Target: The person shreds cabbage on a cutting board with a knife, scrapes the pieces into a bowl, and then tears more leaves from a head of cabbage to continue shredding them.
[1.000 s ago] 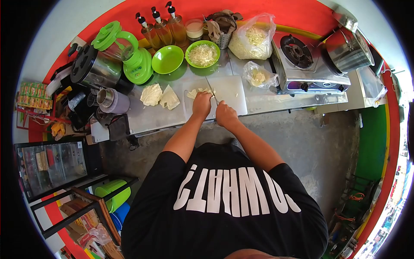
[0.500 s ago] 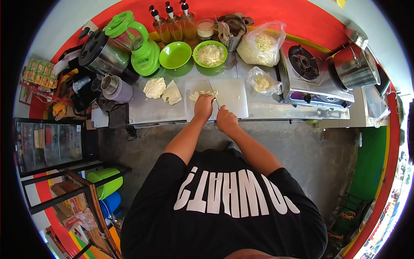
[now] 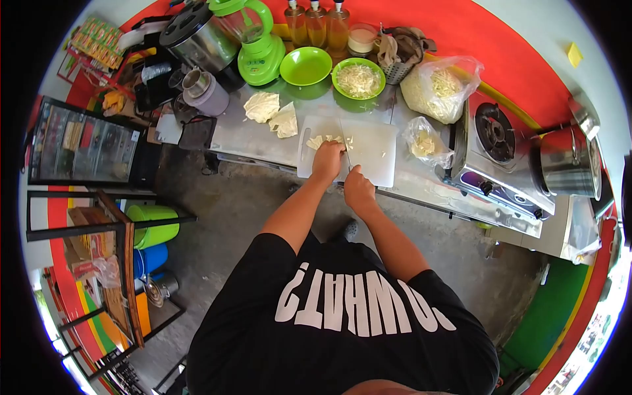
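A white cutting board [image 3: 376, 161] lies on the steel counter with pale cabbage pieces [image 3: 320, 140] on its left half and small bits near the middle. My left hand [image 3: 328, 162] is closed, its fingers curled down over the cabbage close to the blade. In my right hand [image 3: 359, 189] is the handle of a knife [image 3: 349, 160], its thin blade pointing away from me across the board. The fingertips of both hands are partly hidden. Left of the board lie two large cabbage leaf pieces, a flat leaf [image 3: 262, 106] and a torn leaf [image 3: 284, 122].
Behind the board stand a green bowl of shredded cabbage [image 3: 359, 80], another green bowl [image 3: 306, 66], and a green blender [image 3: 261, 58]. A bag of shredded cabbage [image 3: 436, 92], a smaller bag [image 3: 425, 142] and a gas stove [image 3: 495, 131] are on the right.
The head view has turned and shifted, so the counter now slants down to the right. Both hands stay at the board, and the knife remains in my right hand beside the cabbage.
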Tool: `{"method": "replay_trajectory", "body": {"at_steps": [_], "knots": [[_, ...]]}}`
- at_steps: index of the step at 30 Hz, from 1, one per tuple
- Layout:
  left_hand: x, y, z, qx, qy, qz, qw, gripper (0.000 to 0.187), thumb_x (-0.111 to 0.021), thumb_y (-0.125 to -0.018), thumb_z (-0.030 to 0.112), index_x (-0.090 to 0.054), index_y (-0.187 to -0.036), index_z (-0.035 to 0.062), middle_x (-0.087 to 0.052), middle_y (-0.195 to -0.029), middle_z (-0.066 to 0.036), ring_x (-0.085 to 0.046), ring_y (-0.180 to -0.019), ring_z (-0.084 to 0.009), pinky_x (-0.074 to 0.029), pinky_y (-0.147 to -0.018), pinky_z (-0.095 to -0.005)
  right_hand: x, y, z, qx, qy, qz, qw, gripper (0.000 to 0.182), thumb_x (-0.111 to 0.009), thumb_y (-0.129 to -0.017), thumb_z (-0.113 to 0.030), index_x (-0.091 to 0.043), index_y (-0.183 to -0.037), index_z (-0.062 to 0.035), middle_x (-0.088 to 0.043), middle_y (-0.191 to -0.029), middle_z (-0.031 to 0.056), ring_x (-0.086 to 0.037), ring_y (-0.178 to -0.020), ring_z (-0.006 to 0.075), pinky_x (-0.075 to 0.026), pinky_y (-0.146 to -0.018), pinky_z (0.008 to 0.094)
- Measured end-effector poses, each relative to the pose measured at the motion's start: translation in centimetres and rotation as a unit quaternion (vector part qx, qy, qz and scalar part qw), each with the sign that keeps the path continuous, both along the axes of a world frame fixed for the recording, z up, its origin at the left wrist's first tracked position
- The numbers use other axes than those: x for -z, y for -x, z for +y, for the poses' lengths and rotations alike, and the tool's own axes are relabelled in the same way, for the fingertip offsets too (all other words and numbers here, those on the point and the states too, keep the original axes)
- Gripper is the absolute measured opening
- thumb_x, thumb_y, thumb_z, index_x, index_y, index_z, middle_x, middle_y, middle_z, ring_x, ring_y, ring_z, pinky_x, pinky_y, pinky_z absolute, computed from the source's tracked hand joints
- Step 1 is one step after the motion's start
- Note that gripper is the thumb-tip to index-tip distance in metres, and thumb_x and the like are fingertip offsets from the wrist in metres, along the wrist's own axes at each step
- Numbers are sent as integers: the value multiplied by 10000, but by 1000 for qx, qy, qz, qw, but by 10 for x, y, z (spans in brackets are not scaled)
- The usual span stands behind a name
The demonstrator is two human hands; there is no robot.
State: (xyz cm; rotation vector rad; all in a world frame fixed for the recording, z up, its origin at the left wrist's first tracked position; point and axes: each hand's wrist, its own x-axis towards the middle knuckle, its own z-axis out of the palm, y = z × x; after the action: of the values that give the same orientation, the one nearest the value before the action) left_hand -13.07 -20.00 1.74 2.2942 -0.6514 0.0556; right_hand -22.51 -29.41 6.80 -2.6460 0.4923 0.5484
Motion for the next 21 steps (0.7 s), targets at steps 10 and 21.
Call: {"method": "replay_trajectory", "body": {"at_steps": [10,21], "knots": [[5,4,-1,-12,16,-24,1000,32,-661,-817,-7,-671,-826,22,-663,-888,-149,-642,-873,-365,-514,-769,-465,7,9,-11,-22,-6,-33,999,258,-566,-942,-103,-448,-1114,50,-714,-976,282,-726,-931,430,-590,-830,481],[-4,3,-3,-31,2,32,999,46,-663,-810,-13,-682,-818,28,-628,-886,-142,-639,-884,-369,-512,-756,-473,-4,-11,-16,-63,2,2,998,288,-544,-1000,-197,-431,-1126,36,-713,-1002,286,-718,-977,431,-587,-843,476]]}}
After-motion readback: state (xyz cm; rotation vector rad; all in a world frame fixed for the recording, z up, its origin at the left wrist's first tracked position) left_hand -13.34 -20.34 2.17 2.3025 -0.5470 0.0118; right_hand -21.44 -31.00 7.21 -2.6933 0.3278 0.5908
